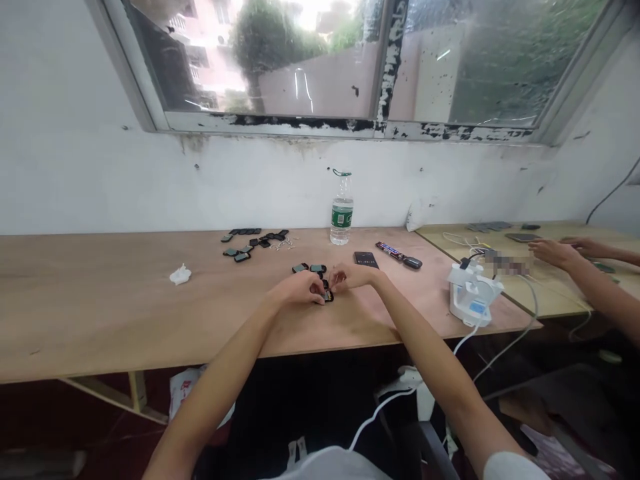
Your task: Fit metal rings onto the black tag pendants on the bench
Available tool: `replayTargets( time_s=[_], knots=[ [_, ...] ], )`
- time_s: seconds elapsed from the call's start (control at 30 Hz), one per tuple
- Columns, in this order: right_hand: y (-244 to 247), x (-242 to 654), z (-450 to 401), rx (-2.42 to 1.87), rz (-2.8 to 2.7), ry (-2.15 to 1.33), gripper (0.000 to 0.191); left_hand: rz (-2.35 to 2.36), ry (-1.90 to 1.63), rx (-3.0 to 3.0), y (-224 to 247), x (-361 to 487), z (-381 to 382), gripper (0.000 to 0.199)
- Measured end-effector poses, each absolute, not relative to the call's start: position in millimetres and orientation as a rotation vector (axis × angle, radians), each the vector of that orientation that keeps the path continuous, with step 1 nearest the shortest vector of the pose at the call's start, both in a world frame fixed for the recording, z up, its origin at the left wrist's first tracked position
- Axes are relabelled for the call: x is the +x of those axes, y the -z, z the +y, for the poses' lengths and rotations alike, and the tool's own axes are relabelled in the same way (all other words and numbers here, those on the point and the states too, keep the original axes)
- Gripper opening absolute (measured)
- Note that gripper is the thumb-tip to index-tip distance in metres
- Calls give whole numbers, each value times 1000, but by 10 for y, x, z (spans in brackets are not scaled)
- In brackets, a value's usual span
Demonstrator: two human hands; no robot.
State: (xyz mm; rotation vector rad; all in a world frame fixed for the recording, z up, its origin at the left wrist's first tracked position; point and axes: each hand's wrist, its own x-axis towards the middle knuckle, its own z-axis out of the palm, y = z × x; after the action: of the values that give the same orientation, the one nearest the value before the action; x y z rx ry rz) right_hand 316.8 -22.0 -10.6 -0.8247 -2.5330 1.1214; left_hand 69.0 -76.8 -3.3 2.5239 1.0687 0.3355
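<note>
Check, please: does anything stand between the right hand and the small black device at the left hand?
Nothing visible does: the right hand's fingertips are right by the small black device, opposite the left hand.

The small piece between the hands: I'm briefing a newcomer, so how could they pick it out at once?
Find the big wooden table below the window. Near the picture's centre, the person's left hand and right hand nearly meet at a small black-edged piece. It is the one nearest the person, at both hands' fingertips, while the similar pieces lie farther back.
</note>
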Motion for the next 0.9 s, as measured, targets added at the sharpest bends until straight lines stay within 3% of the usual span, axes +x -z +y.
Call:
replayTargets(
  time_s=[0.2, 0.53, 0.9],
  knots=[
    [264, 3188, -480, -871, -2437, -1082, 38, 1069, -407, 2522, 72, 678, -807, 13],
    [334, 3154, -485, -817, -2425, -1003, 38, 1065, -473, 2532, 110, 689, -807, 11],
    [306, 3133, -480, -832, -2453, -947, 25, 1042, -484, 2511, 115, 688, -812, 19]
  ],
)
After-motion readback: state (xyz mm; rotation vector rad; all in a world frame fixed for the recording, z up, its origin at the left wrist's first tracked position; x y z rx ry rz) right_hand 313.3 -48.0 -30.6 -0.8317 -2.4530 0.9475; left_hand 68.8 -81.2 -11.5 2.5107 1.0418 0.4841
